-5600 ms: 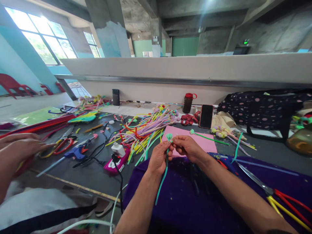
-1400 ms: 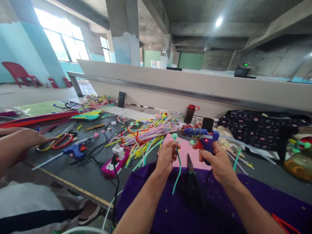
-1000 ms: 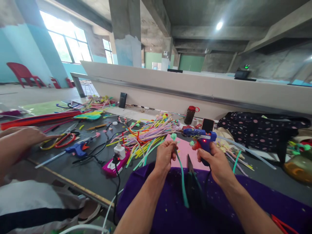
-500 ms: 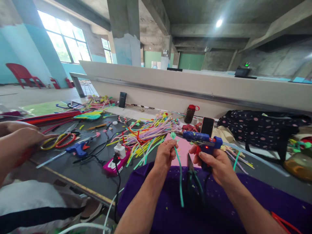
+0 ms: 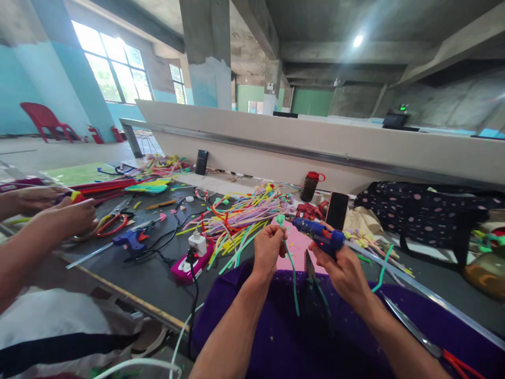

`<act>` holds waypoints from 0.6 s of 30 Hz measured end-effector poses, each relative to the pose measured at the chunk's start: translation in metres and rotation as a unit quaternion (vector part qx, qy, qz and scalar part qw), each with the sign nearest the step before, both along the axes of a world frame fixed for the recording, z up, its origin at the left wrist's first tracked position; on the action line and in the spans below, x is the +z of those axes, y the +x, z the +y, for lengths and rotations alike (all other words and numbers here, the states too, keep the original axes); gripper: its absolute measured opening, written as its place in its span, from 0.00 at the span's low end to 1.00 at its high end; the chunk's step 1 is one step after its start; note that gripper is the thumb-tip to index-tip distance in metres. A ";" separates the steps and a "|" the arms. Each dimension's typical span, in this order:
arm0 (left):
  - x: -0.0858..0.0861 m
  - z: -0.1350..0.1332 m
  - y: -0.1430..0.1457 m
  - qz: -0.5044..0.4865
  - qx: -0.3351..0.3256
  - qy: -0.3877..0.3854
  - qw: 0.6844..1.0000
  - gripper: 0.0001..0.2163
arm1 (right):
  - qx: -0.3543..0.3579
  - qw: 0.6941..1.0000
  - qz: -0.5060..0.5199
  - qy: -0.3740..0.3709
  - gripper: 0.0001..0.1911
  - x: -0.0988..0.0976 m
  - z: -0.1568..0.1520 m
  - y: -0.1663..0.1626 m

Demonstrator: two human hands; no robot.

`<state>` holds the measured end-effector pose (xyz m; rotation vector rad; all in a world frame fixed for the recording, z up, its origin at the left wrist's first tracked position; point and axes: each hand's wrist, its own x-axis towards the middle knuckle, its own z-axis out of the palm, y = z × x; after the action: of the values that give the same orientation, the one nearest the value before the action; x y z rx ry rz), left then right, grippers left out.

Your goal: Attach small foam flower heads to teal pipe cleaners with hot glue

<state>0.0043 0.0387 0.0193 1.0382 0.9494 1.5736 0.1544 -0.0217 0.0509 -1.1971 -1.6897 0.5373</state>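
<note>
My left hand (image 5: 269,248) is closed round a teal pipe-cleaner stem (image 5: 292,276) with a small curled flower head (image 5: 280,219) at its top. My right hand (image 5: 342,268) grips a blue hot glue gun (image 5: 319,235), tilted with its nozzle pointing left at the flower head, a short gap from it. A clear glue stick (image 5: 426,295) sticks out of the gun's back to the right. Both hands hover over a pink sheet (image 5: 295,247) and a purple cloth (image 5: 284,326) on my lap.
A heap of coloured pipe cleaners (image 5: 236,216) lies on the dark table (image 5: 150,279). A pink power strip (image 5: 189,260), a second blue glue gun (image 5: 132,239), red-handled scissors (image 5: 114,226), a phone (image 5: 336,210), a brown bottle (image 5: 310,185) and a dotted bag (image 5: 426,208) are around. Another person's hands (image 5: 59,210) work at left.
My right hand left the stem, picked up the blue glue gun and has tilted its nozzle down toward the flower head. The left hand keeps holding the stem. The view shifted slightly.
</note>
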 end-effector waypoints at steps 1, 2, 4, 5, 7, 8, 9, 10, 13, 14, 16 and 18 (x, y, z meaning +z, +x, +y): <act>-0.001 0.000 0.000 0.004 0.003 0.004 1.000 0.10 | -0.003 1.000 0.004 0.004 0.18 -0.001 0.000 -0.001; -0.001 0.000 0.000 0.009 0.006 0.006 1.000 0.10 | -0.006 1.000 0.007 0.008 0.19 -0.002 0.001 -0.001; -0.002 0.000 0.000 0.021 0.012 0.007 1.000 0.10 | -0.008 1.000 0.012 0.010 0.20 -0.003 0.001 -0.002; -0.003 0.000 0.000 0.026 0.015 0.006 1.000 0.10 | -0.007 1.000 0.014 0.009 0.20 -0.004 0.002 -0.003; -0.004 0.001 0.000 0.035 0.018 0.008 0.999 0.11 | -0.003 1.000 0.020 0.008 0.21 -0.006 0.002 -0.003; -0.005 0.001 0.000 0.040 0.019 0.010 0.999 0.11 | -0.002 1.000 0.026 0.009 0.21 -0.007 0.002 -0.004; -0.006 0.001 0.000 0.044 0.019 0.014 0.999 0.11 | -0.002 0.999 0.031 0.010 0.21 -0.008 0.002 -0.004; -0.007 0.001 0.000 0.047 0.021 0.016 0.999 0.11 | -0.003 0.999 0.036 0.011 0.20 -0.009 0.003 -0.004; -0.009 0.002 0.001 0.050 0.027 0.018 0.998 0.11 | -0.007 0.999 0.035 0.016 0.19 -0.010 0.003 -0.003; -0.010 0.002 0.001 0.050 0.030 0.018 0.998 0.10 | -0.010 0.999 0.030 0.018 0.18 -0.010 0.003 -0.003; -0.010 0.003 0.001 0.052 0.032 0.016 0.998 0.10 | -0.015 0.999 0.022 0.023 0.17 -0.009 0.003 -0.003; -0.010 0.003 0.001 0.054 0.030 0.013 0.998 0.10 | -0.020 0.999 0.015 0.029 0.16 -0.009 0.003 -0.003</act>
<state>0.0054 0.0416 0.0094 1.1313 1.0446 1.5967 0.1517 -0.0189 0.0423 -1.1726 -1.6416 0.4777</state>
